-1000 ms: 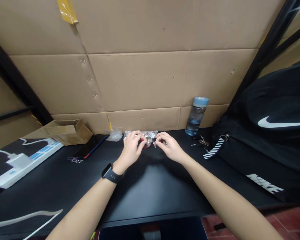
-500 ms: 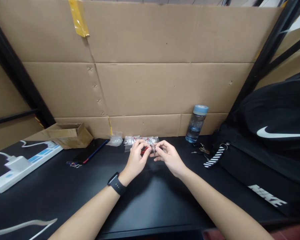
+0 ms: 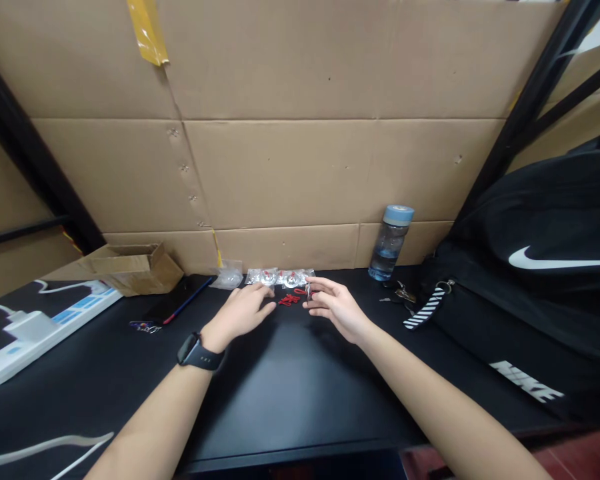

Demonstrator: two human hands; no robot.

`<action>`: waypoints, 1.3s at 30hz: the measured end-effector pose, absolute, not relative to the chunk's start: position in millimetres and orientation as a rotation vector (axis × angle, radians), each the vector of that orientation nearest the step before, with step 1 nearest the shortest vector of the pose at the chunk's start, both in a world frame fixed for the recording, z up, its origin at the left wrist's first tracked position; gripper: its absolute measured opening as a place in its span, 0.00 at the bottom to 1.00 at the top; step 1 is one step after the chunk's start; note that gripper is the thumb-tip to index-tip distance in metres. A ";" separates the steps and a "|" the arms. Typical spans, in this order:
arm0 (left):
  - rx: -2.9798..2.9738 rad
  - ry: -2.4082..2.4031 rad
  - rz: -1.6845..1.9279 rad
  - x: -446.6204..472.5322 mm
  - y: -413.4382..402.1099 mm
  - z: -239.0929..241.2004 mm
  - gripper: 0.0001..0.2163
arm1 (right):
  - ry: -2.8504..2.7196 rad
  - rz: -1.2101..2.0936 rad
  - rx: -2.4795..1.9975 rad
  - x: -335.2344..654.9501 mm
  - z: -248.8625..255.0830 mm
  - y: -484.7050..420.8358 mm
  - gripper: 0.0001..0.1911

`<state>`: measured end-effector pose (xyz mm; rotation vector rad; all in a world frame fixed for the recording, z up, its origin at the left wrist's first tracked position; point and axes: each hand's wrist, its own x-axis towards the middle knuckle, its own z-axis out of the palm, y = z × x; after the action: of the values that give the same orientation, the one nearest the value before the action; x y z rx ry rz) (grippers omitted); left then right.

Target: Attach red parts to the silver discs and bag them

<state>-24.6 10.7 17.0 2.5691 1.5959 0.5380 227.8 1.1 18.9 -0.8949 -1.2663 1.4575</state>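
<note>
My left hand (image 3: 244, 311), with a dark watch (image 3: 200, 353) on its wrist, is open above the black tabletop, thumb apart from the fingers and nothing seen in it. Just beyond it lie clear packets (image 3: 267, 277) holding round silvery pieces and bits of red. Between my hands a small tangle of red cord (image 3: 289, 300) rests on the table. My right hand (image 3: 336, 309) pinches a small silvery piece (image 3: 309, 291) between thumb and fingers; a red cord loop (image 3: 300, 291) shows beside it. The fingers partly hide this piece.
A water bottle (image 3: 391, 243) stands at the back right, near keys (image 3: 405, 293) and a black backpack (image 3: 530, 300). To the left are a clear bag (image 3: 227, 275), a phone (image 3: 177, 300), an open cardboard box (image 3: 135, 270) and a white power strip (image 3: 55, 333). Cardboard walls the back.
My left hand has let go and moved left, away from my right hand, which keeps the silvery piece. The red cord tangle now shows on the table. The view has shifted slightly.
</note>
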 end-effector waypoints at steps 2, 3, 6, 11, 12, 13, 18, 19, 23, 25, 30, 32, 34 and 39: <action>2.541 1.761 0.304 -36.7 17.2 8.0 0.18 | -1.381 1.353 -0.916 230.5 15.9 5.2 0.25; 2.515 1.809 0.217 -39.9 20.2 3.1 0.22 | -1.452 1.285 -0.922 231.8 13.6 7.6 0.26; 2.443 1.873 0.050 -41.9 26.7 -6.8 0.27 | -1.687 1.047 -0.928 235.4 6.4 14.0 0.24; 2.469 1.904 -0.052 -38.1 22.2 5.0 0.23 | -1.942 0.724 -0.938 239.7 2.0 16.3 0.27; 2.478 1.887 -0.073 -36.3 18.3 10.4 0.22 | -1.971 0.690 -0.943 240.3 2.6 15.5 0.29; 2.486 1.851 -0.102 -33.8 13.4 16.0 0.21 | -2.000 0.664 -0.942 240.8 3.7 14.4 0.30; 2.514 1.491 -0.112 -15.2 -20.1 35.1 0.17 | -2.141 0.612 -0.893 245.2 16.3 7.5 0.29; 2.512 1.409 -0.101 -11.4 -27.1 35.8 0.16 | -2.175 0.611 -0.887 247.2 20.2 6.3 0.29; 2.546 1.163 0.043 2.3 -49.5 29.8 0.16 | -2.286 0.625 -0.909 261.2 37.1 3.6 0.29; 2.598 1.119 0.091 9.6 -55.5 24.0 0.21 | -2.318 0.665 -0.934 270.3 44.3 3.6 0.30; 2.716 1.097 0.163 28.2 -59.3 8.7 0.25 | -2.460 0.768 -0.989 284.2 51.6 3.2 0.33; 2.748 1.111 0.210 33.7 -60.6 4.1 0.26 | -2.529 0.748 -1.025 284.1 50.6 2.1 0.33; 2.757 1.162 0.237 37.6 -63.4 1.3 0.25 | -2.596 0.690 -1.067 282.4 48.5 0.8 0.32; 2.742 1.265 0.214 42.7 -70.7 -0.7 0.25 | -2.662 0.610 -1.169 278.3 43.1 -1.2 0.25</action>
<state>42.7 -70.7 -0.7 2.7420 1.2653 0.2138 278.3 -1.2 43.1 -1.1686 -2.6623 0.6101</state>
